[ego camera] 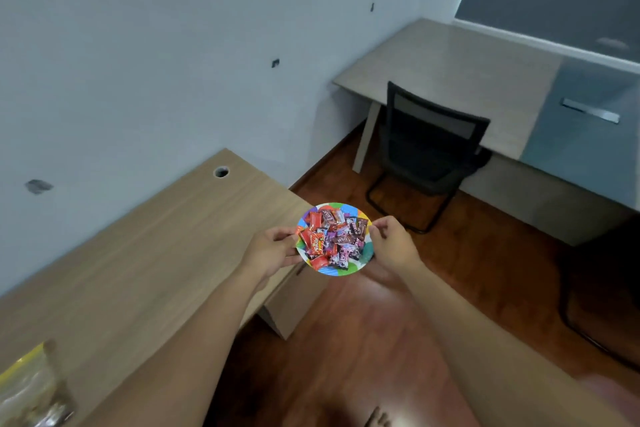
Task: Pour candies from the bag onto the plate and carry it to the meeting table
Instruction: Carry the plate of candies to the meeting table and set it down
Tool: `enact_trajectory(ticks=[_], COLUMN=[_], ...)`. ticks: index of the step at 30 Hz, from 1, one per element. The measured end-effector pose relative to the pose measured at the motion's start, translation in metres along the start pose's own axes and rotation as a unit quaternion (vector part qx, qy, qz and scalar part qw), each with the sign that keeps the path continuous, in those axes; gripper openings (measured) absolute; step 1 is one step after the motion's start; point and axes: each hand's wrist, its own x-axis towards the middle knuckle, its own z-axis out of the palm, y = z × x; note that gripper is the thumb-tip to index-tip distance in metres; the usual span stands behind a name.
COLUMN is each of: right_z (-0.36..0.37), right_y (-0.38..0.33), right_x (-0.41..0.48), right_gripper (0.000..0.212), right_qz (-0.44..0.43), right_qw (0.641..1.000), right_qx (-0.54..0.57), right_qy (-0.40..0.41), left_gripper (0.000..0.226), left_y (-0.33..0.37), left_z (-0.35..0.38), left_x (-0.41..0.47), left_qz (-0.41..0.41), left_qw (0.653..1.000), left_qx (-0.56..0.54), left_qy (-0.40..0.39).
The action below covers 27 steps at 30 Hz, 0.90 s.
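A small round plate (346, 270) with a bright multicoloured rim is heaped with several wrapped candies (330, 239) in red, purple and brown. I hold it level in mid-air past the corner of the wooden desk (145, 260). My left hand (273, 250) grips its left edge and my right hand (389, 241) grips its right edge. A clear plastic bag (31, 388) with a yellow strip lies on the desk at the lower left, partly cut off by the frame.
A long grey-beige table (467, 80) stands along the far right wall with a black mesh chair (426, 149) pushed up to it. Reddish wooden floor (346, 340) lies between the desk and that table. A second dark chair (602, 305) is at the right edge.
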Motion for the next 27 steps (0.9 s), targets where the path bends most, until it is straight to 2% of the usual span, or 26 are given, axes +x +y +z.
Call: enact_trajectory(ticks=[5,10,14,27], right_z=[-0.079,-0.159,-0.211,-0.326], right_y=[0.039,0.082,0.12,0.243], right_x=[0.03,0.051,0.065,0.14], right_gripper=[0.017,0.016,0.016,0.011], right_qz=[0.015,0.061,0.089,0.167], right_qw=[0.999,0.994,0.988,0.962], right_qx=[0.011,0.049,0.076,0.104], right_qy=[0.037,0.073,0.102,0.19], left_gripper=[0.019,0.011,0.013,0.017], left_y=[0.021,0.049,0.066,0.099], left_z=[0.094,0.194,0.264,0.462], left_x=[0.02,0.034,0.043,0.117], left_qz=[0.0,0.02,0.022,0.02], left_qw=[0.999,0.996,0.991,0.965], left_qx=[0.027,0.06,0.095,0.147], left_qy=[-0.031,-0.067,-0.095,-0.217])
